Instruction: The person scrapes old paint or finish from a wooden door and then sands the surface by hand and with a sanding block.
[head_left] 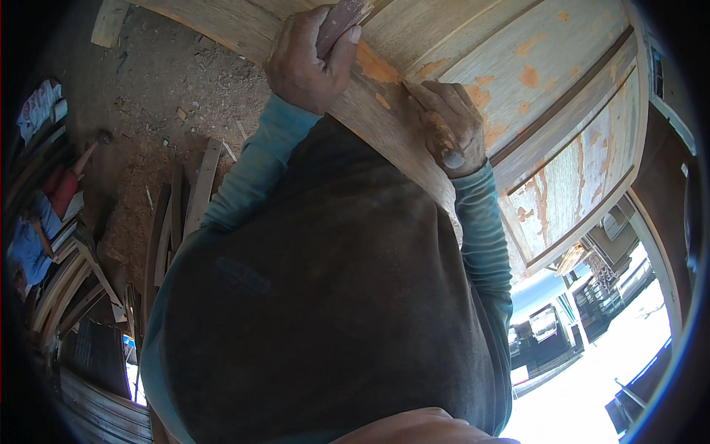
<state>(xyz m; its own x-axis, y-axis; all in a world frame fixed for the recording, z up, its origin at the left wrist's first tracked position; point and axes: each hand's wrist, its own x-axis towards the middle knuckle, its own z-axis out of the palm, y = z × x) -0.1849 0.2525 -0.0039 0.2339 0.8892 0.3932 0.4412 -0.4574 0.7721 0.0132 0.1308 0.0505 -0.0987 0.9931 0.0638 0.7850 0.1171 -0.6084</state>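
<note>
A dull reddish-brown block (pixel 339 27) is gripped by my left hand (pixel 307 63), its thumb pressed along the side, above the near edge of a panelled wooden door (pixel 458 44). My right hand (pixel 457 118) is closed around a tool with a worn, rounded wooden handle (pixel 444 142). The tool's thin front end points up and left over the door's surface; its exact kind is hard to make out. Orange filler patches (pixel 379 65) are smeared on the wood between my hands and across the panels.
Wooden boards (pixel 201 185) stand or lie to my left on the dirt floor (pixel 177 89), which is strewn with chips. Farther left, a person in blue and red (pixel 44 222) is near stacked curved timber (pixel 66 281). Bright daylight (pixel 592 385) enters at the lower right.
</note>
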